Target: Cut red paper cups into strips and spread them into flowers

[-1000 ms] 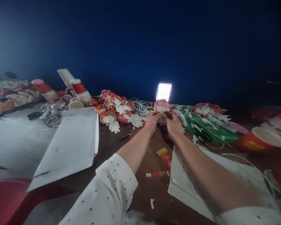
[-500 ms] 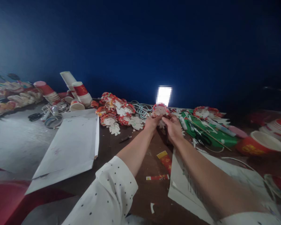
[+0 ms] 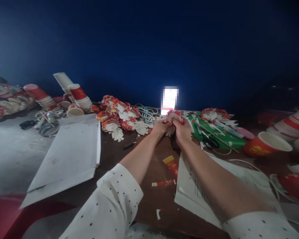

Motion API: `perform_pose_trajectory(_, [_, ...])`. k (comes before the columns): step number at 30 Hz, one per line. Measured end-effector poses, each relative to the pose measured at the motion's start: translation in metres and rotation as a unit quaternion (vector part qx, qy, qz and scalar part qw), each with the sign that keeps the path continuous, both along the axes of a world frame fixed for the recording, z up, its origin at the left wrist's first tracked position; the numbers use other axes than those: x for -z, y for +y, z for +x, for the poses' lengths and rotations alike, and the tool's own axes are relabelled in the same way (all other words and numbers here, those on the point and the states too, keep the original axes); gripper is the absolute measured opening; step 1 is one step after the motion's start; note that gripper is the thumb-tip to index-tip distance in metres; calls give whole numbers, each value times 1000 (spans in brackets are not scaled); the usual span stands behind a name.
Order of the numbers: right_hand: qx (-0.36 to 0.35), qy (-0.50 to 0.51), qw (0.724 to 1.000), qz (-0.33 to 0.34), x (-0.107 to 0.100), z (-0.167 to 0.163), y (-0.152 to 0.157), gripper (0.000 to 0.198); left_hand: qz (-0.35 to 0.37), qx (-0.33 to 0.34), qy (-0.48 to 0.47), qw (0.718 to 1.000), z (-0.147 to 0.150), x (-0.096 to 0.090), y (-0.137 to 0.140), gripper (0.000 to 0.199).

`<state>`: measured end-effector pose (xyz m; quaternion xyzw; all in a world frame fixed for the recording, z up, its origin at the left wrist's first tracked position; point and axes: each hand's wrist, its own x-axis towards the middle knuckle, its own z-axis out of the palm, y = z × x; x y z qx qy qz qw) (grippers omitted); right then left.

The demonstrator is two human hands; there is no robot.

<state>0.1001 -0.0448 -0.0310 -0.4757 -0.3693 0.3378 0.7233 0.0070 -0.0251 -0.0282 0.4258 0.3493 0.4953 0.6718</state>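
Observation:
Both hands meet at the far part of the brown table around a paper craft (image 3: 173, 116), a round piece with a red ruffled rim and pale cut-out paper hanging below. My left hand (image 3: 160, 128) pinches its left side. On its right side, my right hand (image 3: 183, 130) grips with the thumb on the near face. Fingertips behind the piece are hidden. A heap of similar red-rimmed crafts with white leaf-like cut-outs (image 3: 118, 114) lies to the left. Another such craft (image 3: 215, 115) rests at the right on a green sheet (image 3: 229, 142).
A bright pixelated screen (image 3: 169, 98) stands behind my hands. Scissors (image 3: 210, 141) lie on the green sheet, near a red paper cup (image 3: 266, 146). White board (image 3: 69, 149), stacked cups (image 3: 81, 98) and cables (image 3: 147, 113) are leftward. Red paper strips (image 3: 163, 183) and a printed sheet (image 3: 189, 189) lie nearer.
The view has shifted slightly, so most things sit a little further left and higher. Both hands keep hold of the paper craft, which now tilts a little differently.

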Motion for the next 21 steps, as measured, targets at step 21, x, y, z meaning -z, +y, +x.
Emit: perform_pose_trajectory(21, [26,119,992,-38,-2,4,4,24,-10,-21,40,999,4,1,-2,19])
